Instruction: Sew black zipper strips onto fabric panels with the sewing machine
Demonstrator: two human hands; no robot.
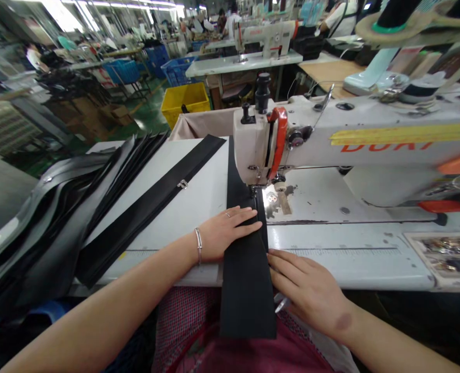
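Note:
A long black strip of leather-like material (248,290) runs under the presser foot (254,190) of a white sewing machine (253,140), and its near end hangs over the table edge toward my lap. My left hand (233,233) lies flat on the strip just in front of the foot, fingers stretched out and pressing down. At the strip's right edge, my right hand (311,287) has its fingers bent in against the material, gripping the edge; its thumb is hidden. A shiny metal piece (282,302) shows below the right fingers, too little of it visible to name.
Another black strip (148,207) lies slantwise on the table, a small metal clip (183,184) on it. Stacked black strips (58,207) hang over the left side. A parts tray (447,254) is at right. Behind stand a yellow crate (185,101) and another sewing machine (266,39).

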